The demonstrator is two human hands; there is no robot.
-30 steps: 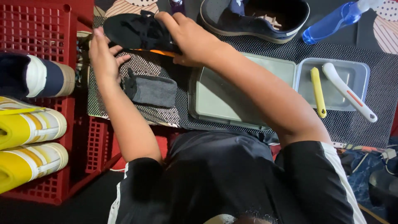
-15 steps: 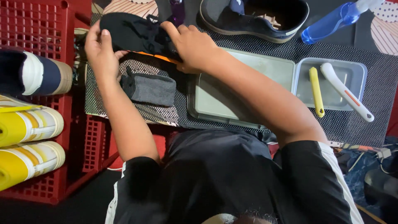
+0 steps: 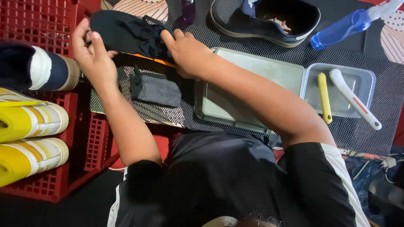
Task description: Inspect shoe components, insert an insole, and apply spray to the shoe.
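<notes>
Both hands are on a black shoe (image 3: 126, 35) at the far edge of the bench (image 3: 378, 143), on a dotted mat (image 3: 269, 42). The left hand (image 3: 94, 56) has its grip closed round the shoe's end nearest the red crate (image 3: 38, 21), thumb on top. The right hand (image 3: 187, 52) presses its fingers down into the laces; its grip is curled onto the shoe's upper, though how tightly I cannot tell. An orange strip shows along the shoe's near edge.

Just below the shoe lies a grey cloth (image 3: 158, 89). Beside it sits a shallow metal tray (image 3: 252, 84), and next to that a clear tub (image 3: 366, 80) holding a yellow tool (image 3: 324, 96) and a white brush (image 3: 355, 98). A second dark shoe (image 3: 265, 19) and a blue spray bottle (image 3: 343, 27) lie further back. Yellow sneakers (image 3: 29, 134) rest on the crate at the left.
</notes>
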